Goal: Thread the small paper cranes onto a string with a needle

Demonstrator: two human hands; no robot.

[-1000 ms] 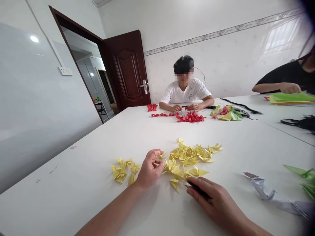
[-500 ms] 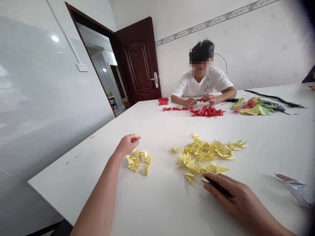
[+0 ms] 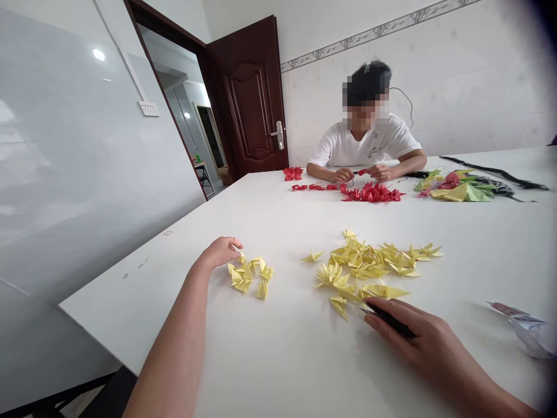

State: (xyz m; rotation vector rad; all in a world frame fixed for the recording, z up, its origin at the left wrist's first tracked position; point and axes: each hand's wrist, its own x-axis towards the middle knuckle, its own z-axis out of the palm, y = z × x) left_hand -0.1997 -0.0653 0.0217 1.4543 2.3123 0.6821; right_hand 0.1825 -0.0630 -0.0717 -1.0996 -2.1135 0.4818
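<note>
My right hand (image 3: 418,334) grips black tweezers (image 3: 394,322), their tips by the near edge of a loose heap of yellow folded-paper cranes (image 3: 365,261). Whether the tips pinch a crane I cannot tell. On the left, my left hand (image 3: 221,251) is at the back edge of a smaller group of yellow paper cranes (image 3: 241,278). Its fingers are apart, and the lower fingertips are beside or touching a crane in that group.
Across the white table (image 3: 278,348) sits a person in a white shirt (image 3: 368,142), handling red paper pieces (image 3: 372,193). Coloured folded paper (image 3: 456,188) and a black cord (image 3: 491,171) lie at the far right. A crumpled clear wrapper or tube (image 3: 522,325) lies near the right edge.
My left hand's curled fingers have opened out beside the small group of cranes. My right hand keeps its hold on the tweezers by the heap. The whole view has shifted slightly.
</note>
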